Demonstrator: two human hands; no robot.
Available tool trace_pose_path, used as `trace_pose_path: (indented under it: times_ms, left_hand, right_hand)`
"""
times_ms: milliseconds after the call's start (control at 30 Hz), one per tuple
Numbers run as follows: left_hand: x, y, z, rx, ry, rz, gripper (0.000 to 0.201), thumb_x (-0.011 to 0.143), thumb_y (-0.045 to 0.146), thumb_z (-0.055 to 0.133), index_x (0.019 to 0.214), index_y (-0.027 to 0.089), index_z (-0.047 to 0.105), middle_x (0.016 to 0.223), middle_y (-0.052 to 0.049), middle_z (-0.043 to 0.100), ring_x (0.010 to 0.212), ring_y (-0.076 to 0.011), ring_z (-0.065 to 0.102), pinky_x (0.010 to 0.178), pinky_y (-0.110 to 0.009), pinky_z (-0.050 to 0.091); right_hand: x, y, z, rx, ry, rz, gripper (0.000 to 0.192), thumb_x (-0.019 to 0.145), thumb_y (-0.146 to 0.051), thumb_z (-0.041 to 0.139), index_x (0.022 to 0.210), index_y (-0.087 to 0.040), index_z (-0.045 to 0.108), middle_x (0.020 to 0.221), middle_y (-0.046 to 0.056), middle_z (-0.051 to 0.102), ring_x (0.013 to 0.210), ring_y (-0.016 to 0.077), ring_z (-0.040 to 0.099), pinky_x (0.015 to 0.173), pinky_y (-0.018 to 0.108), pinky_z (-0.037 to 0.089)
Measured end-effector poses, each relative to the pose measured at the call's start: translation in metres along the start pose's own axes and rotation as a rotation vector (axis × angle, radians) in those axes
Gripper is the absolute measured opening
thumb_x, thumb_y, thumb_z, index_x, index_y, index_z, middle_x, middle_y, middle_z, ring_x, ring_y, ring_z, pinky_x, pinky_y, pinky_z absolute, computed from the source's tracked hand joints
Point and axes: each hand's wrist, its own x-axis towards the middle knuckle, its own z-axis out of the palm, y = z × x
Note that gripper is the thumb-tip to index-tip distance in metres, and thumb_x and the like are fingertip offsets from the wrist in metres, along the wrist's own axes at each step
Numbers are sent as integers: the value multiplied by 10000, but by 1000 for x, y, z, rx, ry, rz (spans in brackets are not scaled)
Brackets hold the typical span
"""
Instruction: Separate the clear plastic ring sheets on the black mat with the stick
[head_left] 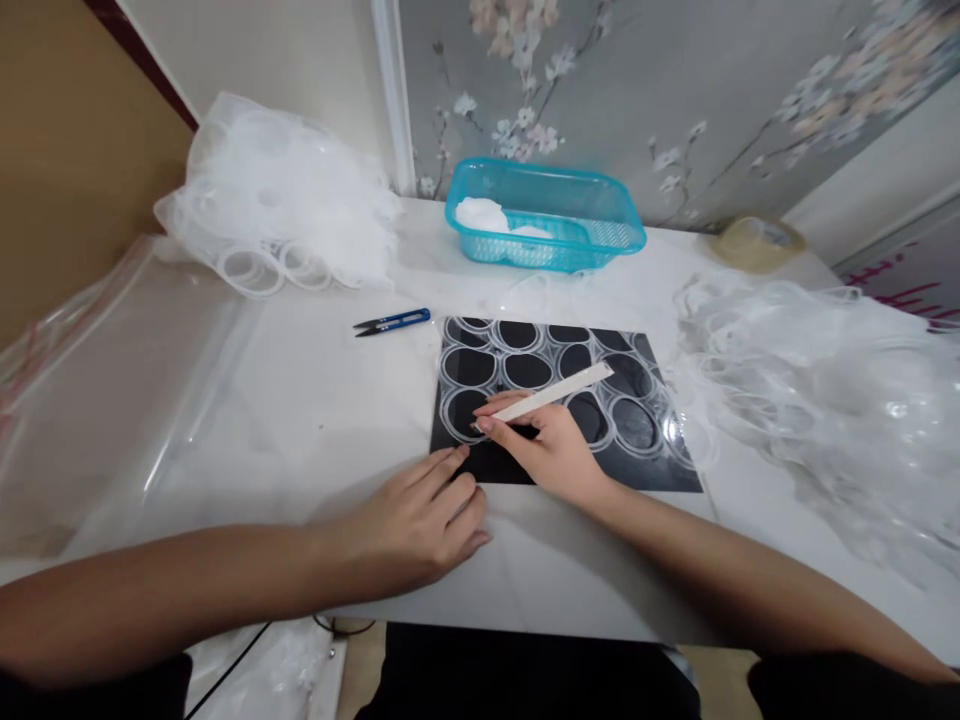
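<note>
My right hand [551,445] pinches a slim, flat white stick-like tool [559,392]. Its lower end is at a ring in the near left part of a clear sheet with white ring outlines, on a black board [510,468]; I cannot make out its tip. My left hand [427,515] lies palm down at the board's near left edge, its fingers loosely bent and its fingertips touching the board's edge. Nothing shows in it. Beyond the board's far left corner lie small blue-handled thread snips [394,321].
A turquoise plastic basket [547,250] with white pieces inside stands at the back. Heaps of clear ringed film [285,200] and cut film scraps [832,390] flank the work. Tape [759,245] sits back right, a plastic bag [112,380] on the left.
</note>
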Motion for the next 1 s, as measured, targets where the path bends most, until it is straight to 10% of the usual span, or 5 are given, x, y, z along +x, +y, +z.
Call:
trace_pose_path:
  times_ms: [633, 900, 1000]
  left_hand:
    - [2, -3, 2, -57, -1, -47, 287, 957, 328, 472, 994, 85, 619, 931, -148, 629, 1017, -303, 592, 912, -452, 515]
    - [1, -1, 7, -213, -20, -154, 303, 930, 338, 474, 1049, 78, 575, 1039, -199, 595, 1035, -325, 562, 890, -488, 503]
    - [0, -2, 7, -244, -27, -156, 300, 920, 334, 499, 1015, 62, 583, 1007, -207, 584, 1060, -348, 550, 899, -483, 495]
  right_hand:
    - [-5, 10, -1, -216, -42, -202, 149, 898, -254, 555, 948, -248, 695, 943, 35, 730, 1100, 232, 602, 941, 426, 481]
    - [-13, 9, 0, -615, -204, -557, 242, 903, -146, 490, 1015, -282, 656, 1101, 21, 712, 1293, 262, 460, 1135, 556, 209]
    - [6, 8, -22, -721, -46, -505, 218, 898, -168, 510, 986, -316, 644, 1075, -8, 714, 1264, 262, 486, 1130, 590, 174]
